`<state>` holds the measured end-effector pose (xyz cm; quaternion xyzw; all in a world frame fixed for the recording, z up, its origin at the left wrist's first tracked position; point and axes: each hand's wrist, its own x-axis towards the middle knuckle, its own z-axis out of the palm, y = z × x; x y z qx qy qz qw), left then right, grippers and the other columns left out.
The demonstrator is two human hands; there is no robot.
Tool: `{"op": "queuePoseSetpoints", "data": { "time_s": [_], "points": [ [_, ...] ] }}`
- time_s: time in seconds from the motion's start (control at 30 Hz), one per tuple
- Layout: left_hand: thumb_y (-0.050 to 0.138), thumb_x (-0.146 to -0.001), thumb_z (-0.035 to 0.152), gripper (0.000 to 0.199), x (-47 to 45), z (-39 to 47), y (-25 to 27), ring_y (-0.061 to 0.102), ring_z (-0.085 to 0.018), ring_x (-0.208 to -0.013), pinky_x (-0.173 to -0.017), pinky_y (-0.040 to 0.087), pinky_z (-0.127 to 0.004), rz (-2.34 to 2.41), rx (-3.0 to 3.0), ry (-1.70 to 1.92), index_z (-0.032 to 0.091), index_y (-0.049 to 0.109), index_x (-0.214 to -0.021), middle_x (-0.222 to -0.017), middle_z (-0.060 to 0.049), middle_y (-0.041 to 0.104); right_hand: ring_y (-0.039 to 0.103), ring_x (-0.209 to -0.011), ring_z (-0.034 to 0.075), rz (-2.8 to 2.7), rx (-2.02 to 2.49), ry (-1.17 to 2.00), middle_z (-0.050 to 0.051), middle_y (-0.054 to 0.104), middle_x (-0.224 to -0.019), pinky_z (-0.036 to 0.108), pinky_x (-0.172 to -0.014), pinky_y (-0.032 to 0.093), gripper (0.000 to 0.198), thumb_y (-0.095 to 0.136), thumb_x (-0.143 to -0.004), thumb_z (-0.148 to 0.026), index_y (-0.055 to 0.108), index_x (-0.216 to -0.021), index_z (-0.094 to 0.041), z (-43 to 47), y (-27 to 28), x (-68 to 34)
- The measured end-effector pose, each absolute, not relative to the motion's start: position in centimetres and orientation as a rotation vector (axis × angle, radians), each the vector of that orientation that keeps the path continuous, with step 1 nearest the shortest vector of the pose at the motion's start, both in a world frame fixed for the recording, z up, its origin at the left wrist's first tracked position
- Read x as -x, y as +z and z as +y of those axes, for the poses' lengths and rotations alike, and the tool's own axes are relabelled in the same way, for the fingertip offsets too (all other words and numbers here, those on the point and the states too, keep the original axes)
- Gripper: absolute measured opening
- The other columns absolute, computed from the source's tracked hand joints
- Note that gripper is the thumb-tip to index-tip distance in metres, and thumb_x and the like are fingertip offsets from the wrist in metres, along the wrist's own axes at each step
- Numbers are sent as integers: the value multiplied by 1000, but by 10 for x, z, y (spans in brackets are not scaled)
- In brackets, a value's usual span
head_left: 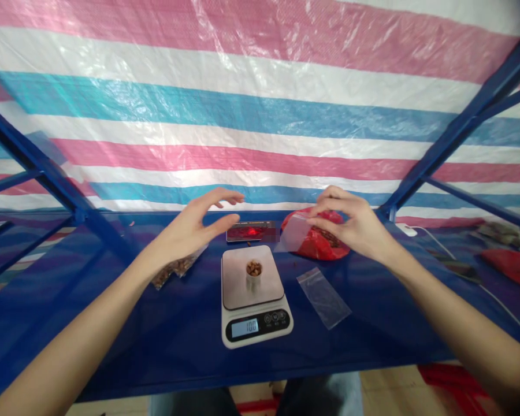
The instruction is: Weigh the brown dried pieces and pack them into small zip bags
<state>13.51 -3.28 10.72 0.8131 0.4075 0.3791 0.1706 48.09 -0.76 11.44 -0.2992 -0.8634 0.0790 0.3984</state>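
Clear bag [294, 233], one, in right hand [352, 222]; one cup [253, 280] on scale [233, 283]

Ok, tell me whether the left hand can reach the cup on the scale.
Probably yes: the left hand looks empty and hovers near the scale, with nothing visible between it and the open-topped cup.

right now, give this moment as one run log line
left hand: open, empty | right hand: pinching clear bag | scale: bears cup of brown pieces
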Motion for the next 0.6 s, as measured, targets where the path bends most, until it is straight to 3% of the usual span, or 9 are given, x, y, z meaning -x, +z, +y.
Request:
{"op": "queuePoseSetpoints", "data": {
  "time_s": [0.1, 0.2, 0.4, 0.6],
  "points": [
    [75, -91, 47, 54, -166, -18, 127, 67, -25, -125, -108, 52, -38, 1020, -2366, 933, 28, 66, -141, -143, -5, 70, 64, -82, 20, -2143, 642, 206, 3, 66, -88, 34, -75, 50, 7, 77, -94, -25, 75, -88, -21, 9, 127, -432],
    [65, -98, 36, 30, -178, 4, 124, 74, -23, -110, -100, 54, -36, 996, -2426, 982, 27, 78, -124, -122, -3, 81, 63, -82, 20, -2086, 581, 186, 3, 68, -85, 35, -76, 49, 12, 74, -97, -27, 73, -86, -20, 22, 129, -397],
    [61, -95, 27, 24, -170, 29, 115, 70, -19, -73, -74, 48, -30, 1222, -2484, 1041, 19, 83, -92, -82, -2, 81, 63, -93, 22, -2140, 565, 67, 6, 68, -96, 37, -83, 48, 4, 70, -98, -20, 73, -95, -21, 29, 125, -373],
    [63, -88, 19, 15, -171, 33, 116, 64, -18, -70, -69, 42, -29, 1309, -2544, 959, 16, 76, -81, -70, -1, 72, 60, -92, 23, -2214, 568, -106, 8, 68, -94, 37, -81, 46, 13, 62, -102, -17, 73, -97, -19, 28, 112, -372]
  ]
}}
